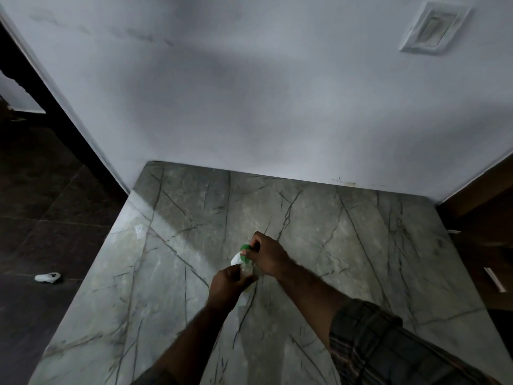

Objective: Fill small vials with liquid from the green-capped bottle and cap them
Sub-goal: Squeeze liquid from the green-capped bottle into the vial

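Just below the middle of the frame, the clear bottle is held above the marble tabletop. The left hand curls round its body, and the right hand pinches its green cap. A white object lies on the dark floor at left.

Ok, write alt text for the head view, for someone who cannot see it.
Two hands hold a small clear bottle over a grey veined marble table: the left hand grips its body, the right hand pinches its green cap. A white wall stands behind; a small white object lies on the dark floor, left.
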The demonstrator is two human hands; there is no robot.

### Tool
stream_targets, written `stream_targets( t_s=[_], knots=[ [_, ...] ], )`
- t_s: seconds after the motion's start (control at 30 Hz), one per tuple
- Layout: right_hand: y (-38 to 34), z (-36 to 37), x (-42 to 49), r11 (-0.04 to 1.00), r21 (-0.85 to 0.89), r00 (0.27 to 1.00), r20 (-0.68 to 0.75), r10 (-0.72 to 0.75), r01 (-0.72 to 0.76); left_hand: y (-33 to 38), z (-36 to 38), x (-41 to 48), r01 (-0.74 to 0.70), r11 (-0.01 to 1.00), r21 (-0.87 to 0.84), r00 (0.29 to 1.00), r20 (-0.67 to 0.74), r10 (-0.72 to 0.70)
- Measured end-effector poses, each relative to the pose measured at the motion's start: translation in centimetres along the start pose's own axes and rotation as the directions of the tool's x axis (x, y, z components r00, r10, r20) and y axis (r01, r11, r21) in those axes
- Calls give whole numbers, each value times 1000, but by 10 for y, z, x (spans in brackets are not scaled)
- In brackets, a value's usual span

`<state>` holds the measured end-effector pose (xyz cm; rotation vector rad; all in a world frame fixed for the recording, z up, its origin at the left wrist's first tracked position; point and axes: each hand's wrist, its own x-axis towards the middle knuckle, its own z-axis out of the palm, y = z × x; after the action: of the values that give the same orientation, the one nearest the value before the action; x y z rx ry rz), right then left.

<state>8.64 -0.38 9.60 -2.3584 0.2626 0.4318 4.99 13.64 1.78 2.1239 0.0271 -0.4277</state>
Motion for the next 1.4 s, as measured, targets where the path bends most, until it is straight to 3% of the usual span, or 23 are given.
stream_targets(
  t_s=[0.17, 0.77, 1.4],
  knots=[
    [0, 0, 2, 1000, 13, 1000, 11, -13, 13, 4, -4, 0, -55, 998, 9, 998, -31, 56],
    [7, 10, 0, 1000, 2, 999, -46, -8, 8, -4, 1, 1, -25, 999, 30, 999, -20, 26],
    [2, 0, 7, 999, 25, 999, 5, -34, 34, -4, -2, 7, -28, 1000, -9, 999, -23, 28]
  ],
)
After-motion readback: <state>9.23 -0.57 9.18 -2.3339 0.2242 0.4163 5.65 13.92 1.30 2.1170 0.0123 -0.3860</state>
